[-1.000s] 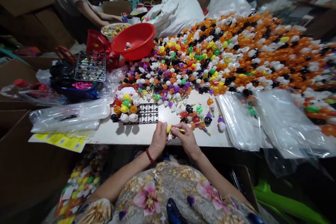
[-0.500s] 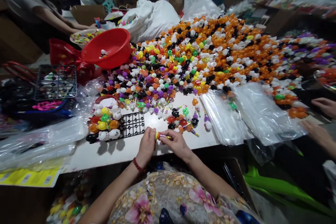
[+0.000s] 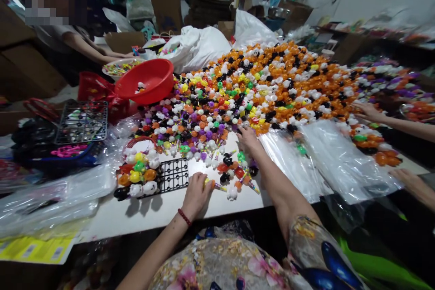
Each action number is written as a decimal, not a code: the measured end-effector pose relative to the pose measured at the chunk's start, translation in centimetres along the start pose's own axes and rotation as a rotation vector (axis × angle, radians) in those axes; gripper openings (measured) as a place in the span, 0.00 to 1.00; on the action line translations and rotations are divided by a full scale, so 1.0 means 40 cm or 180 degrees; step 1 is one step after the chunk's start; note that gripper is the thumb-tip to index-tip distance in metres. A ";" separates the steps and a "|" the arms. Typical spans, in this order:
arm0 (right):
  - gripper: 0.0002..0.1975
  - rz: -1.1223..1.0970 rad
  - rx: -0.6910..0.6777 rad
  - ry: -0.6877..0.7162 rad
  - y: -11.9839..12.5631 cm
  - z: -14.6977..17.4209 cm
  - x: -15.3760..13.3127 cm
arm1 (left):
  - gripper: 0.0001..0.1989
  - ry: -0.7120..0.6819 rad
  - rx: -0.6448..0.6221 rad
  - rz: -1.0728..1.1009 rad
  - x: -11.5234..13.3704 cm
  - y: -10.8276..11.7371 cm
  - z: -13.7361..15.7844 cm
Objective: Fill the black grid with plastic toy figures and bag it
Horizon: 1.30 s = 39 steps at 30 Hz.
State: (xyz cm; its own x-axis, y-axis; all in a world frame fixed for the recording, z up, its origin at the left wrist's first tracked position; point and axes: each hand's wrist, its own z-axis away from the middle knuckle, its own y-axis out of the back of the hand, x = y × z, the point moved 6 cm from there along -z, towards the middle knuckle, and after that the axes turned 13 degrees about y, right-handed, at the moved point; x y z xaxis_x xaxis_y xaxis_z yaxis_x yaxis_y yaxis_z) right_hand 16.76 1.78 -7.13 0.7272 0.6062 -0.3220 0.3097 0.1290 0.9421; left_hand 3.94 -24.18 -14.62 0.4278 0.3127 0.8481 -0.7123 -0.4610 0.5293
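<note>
My left hand [image 3: 197, 190] is closed over the white table, its fingers round a small toy figure [image 3: 210, 183] with a patterned stick pointing right. My right hand [image 3: 249, 139] reaches forward, fingers stretched out at the front edge of a big heap of small plastic figures [image 3: 288, 81]; nothing shows clearly in its fingers. Between the hands lies a small cluster of toy figures [image 3: 234, 167], some on sticks. Left of my left hand is a black grid rack [image 3: 174, 174], its left part filled with rows of figures [image 3: 137, 170].
A red basin [image 3: 146, 81] stands at the back left, near another person's arms [image 3: 88, 50]. Clear plastic bags [image 3: 350, 163] lie at the right and more [image 3: 68, 186] at the left. Someone else's hand [image 3: 369, 111] touches the heap at the right.
My right hand has let go of the small toy's stick and moved forward to the heap. My left hand keeps the toy. The view has tilted up, and a neighbour's hand has reached to the heap.
</note>
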 end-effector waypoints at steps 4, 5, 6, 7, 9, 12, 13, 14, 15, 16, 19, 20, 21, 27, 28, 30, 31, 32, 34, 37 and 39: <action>0.14 -0.0003 -0.0116 -0.0055 -0.024 -0.032 -0.005 | 0.08 -0.0015 0.0227 0.0106 0.013 0.034 -0.009; 0.14 0.0000 -0.0120 -0.0063 -0.027 -0.026 -0.015 | 0.08 0.0069 0.0225 0.0243 0.018 0.044 -0.016; 0.15 -0.0028 -0.0111 -0.0057 -0.030 -0.014 -0.030 | 0.09 0.0198 0.0189 0.0428 0.022 0.053 -0.025; 0.15 -0.0122 -0.0076 -0.0010 -0.033 0.004 -0.050 | 0.10 0.0376 0.0124 0.0664 0.025 0.058 -0.036; 0.15 -0.0530 0.0036 0.0284 -0.039 0.055 -0.112 | 0.15 0.0839 -0.0053 0.1282 0.027 0.057 -0.057; 0.15 -0.1422 0.0102 0.1179 -0.056 0.155 -0.237 | 0.25 0.1385 -0.0459 0.2372 0.040 0.029 -0.083; 0.15 -0.1682 0.0021 0.1436 -0.064 0.184 -0.273 | 0.28 0.1445 -0.0562 0.2692 0.049 0.021 -0.090; 0.16 -0.1918 -0.0091 0.1609 -0.073 0.206 -0.299 | 0.29 0.1466 -0.0632 0.2954 0.058 0.014 -0.095; 0.18 -0.2101 -0.0184 0.1665 -0.080 0.217 -0.314 | 0.29 0.1477 -0.0670 0.3152 0.064 0.010 -0.098; 0.19 -0.2213 -0.0242 0.1588 -0.085 0.214 -0.314 | 0.28 0.1496 -0.0657 0.3295 0.068 0.009 -0.099; 0.20 -0.1813 -0.0087 0.0756 -0.084 0.148 -0.248 | 0.27 0.1670 -0.0512 0.3506 0.067 0.012 -0.089; 0.20 -0.1458 0.0007 0.0423 -0.078 0.117 -0.216 | 0.26 0.1740 -0.0452 0.3538 0.065 0.015 -0.082; 0.21 -0.1089 0.0083 0.0132 -0.073 0.087 -0.186 | 0.26 0.1813 -0.0392 0.3555 0.062 0.018 -0.076; 0.17 -0.0621 -0.0038 -0.0290 -0.095 -0.027 -0.131 | 0.28 0.2274 -0.0352 0.3498 0.061 0.028 -0.043; 0.17 -0.0756 0.0136 -0.0341 -0.092 -0.029 -0.127 | 0.28 0.2355 -0.0311 0.3472 0.058 0.032 -0.040; 0.18 -0.1130 0.0631 -0.0398 -0.074 -0.015 -0.119 | 0.31 0.2512 -0.0179 0.3422 0.049 0.042 -0.036; 0.19 -0.1372 0.0865 -0.0330 -0.065 0.002 -0.120 | 0.31 0.2560 -0.0123 0.3402 0.045 0.047 -0.035; 0.20 -0.1623 0.1013 -0.0177 -0.058 0.025 -0.126 | 0.32 0.2589 -0.0079 0.3380 0.041 0.052 -0.035; 0.22 -0.2124 0.0994 0.0265 -0.055 0.090 -0.157 | 0.33 0.2566 -0.0019 0.3331 0.036 0.060 -0.035; 0.23 -0.2531 0.0461 0.0750 -0.077 0.217 -0.226 | 0.33 0.2441 0.0053 0.3237 0.037 0.066 -0.036; 0.19 -0.2590 0.0333 0.1066 -0.083 0.293 -0.272 | 0.32 0.2309 0.0092 0.3177 0.043 0.064 -0.036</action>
State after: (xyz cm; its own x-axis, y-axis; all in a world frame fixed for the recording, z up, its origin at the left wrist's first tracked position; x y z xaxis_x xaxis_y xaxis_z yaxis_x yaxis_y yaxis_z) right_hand 14.99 -14.45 -7.87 0.0447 0.5580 -0.8287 0.7192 0.5577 0.4143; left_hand 2.04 -23.64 -11.84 -0.7105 0.1973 0.6755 -0.5331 -0.7775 -0.3337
